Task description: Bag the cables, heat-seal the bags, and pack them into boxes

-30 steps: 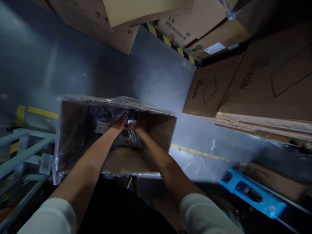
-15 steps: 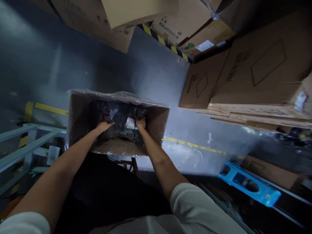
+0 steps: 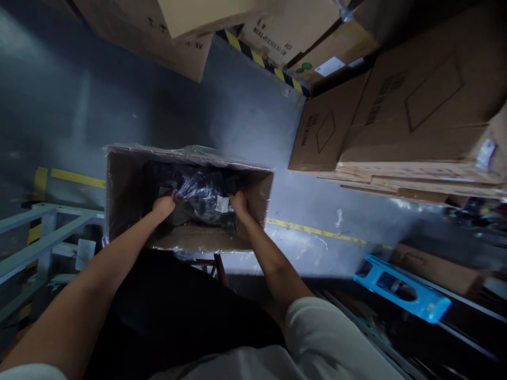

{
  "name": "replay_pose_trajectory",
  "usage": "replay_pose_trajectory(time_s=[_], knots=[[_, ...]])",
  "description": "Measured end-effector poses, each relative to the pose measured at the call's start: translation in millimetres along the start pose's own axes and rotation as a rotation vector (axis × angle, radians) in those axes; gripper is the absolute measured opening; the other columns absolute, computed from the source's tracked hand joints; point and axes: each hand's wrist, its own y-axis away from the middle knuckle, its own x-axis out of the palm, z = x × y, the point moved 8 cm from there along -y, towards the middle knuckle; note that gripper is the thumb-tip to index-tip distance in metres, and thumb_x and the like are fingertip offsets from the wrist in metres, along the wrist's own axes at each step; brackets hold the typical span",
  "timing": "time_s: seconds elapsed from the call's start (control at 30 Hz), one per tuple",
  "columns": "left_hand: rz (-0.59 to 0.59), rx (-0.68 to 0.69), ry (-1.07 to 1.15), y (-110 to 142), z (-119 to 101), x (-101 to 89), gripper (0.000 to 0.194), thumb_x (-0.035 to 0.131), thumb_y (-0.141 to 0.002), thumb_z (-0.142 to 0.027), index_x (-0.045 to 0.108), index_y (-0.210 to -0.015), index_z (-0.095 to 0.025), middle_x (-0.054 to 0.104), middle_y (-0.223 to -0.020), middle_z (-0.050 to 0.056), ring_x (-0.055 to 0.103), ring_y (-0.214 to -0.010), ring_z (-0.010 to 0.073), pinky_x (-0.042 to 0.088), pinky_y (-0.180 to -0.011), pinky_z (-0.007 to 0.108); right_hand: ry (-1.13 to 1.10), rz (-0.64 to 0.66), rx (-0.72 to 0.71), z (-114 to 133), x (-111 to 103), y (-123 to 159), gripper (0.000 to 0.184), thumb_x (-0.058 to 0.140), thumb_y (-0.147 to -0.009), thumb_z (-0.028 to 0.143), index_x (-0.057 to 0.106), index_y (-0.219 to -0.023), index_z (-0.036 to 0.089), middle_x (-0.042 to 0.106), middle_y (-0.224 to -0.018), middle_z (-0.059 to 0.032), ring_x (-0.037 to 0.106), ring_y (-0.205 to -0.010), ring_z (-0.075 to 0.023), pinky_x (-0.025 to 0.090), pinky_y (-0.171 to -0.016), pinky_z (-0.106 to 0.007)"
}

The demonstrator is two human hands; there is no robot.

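An open cardboard box wrapped in clear film stands in front of me. Down inside it lies a dark bundle in a clear plastic bag, with a white label on its right part. My left hand is closed on the bag's left end, thumb and fingers pinching the plastic. At the right end my right hand is closed on the bag too, just beside the label. The bag's contents are dark and cannot be made out.
Large cartons are stacked at the right, with more cartons behind a yellow-black striped edge. A grey metal frame stands close at the left. A blue plastic piece lies at lower right. Yellow tape marks the floor.
My hands have moved slightly apart, the left a little left and the right to the right. The bag looks stretched between them, and its label has shifted right.
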Motion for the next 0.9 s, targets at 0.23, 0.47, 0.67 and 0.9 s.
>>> replay_pose_trajectory(time_s=[0.23, 0.47, 0.67, 0.9], knots=[[0.273, 0.915, -0.840, 13, -71, 103.1, 0.064, 0.057, -0.095, -0.026, 0.046, -0.157, -0.016, 0.033, -0.169, 0.014, 0.020, -0.160, 0.0318, 0.012, -0.132, 0.053, 0.542, 0.218, -0.300, 34, 85, 22, 0.086, 0.073, -0.090, 0.046, 0.032, -0.164, 0.033, 0.010, -0.175, -0.0145, 0.016, -0.157, -0.0433, 0.018, -0.119, -0.074], [0.239, 0.867, -0.926, -31, -30, 136.6, 0.078, 0.062, -0.092, -0.036, 0.038, -0.160, -0.007, 0.022, -0.172, 0.017, 0.009, -0.161, 0.0392, 0.021, -0.130, 0.053, 0.555, 0.254, -0.408, 17, 98, 6, 0.087, 0.077, -0.085, 0.052, 0.037, -0.161, 0.037, 0.025, -0.171, -0.0118, 0.020, -0.156, -0.0429, 0.021, -0.121, -0.068], [0.491, 0.947, -0.966, -22, 22, 142.8, 0.090, 0.073, -0.083, -0.031, 0.034, -0.163, -0.017, 0.023, -0.172, 0.013, 0.013, -0.161, 0.0382, 0.028, -0.127, 0.054, 0.738, 0.385, -0.516, -16, 107, 36, 0.092, 0.080, -0.082, 0.054, 0.038, -0.162, 0.032, 0.027, -0.170, -0.0178, 0.029, -0.153, -0.0462, 0.025, -0.119, -0.072], [0.403, 0.943, -0.869, -52, -11, 135.2, 0.079, 0.064, -0.088, -0.024, 0.037, -0.162, -0.022, 0.030, -0.171, 0.010, 0.018, -0.161, 0.0328, 0.038, -0.122, 0.051, 0.747, 0.335, -0.483, 2, 106, 5, 0.097, 0.078, -0.083, 0.059, 0.034, -0.164, 0.030, 0.013, -0.173, -0.0200, 0.026, -0.155, -0.0463, 0.026, -0.118, -0.073]])
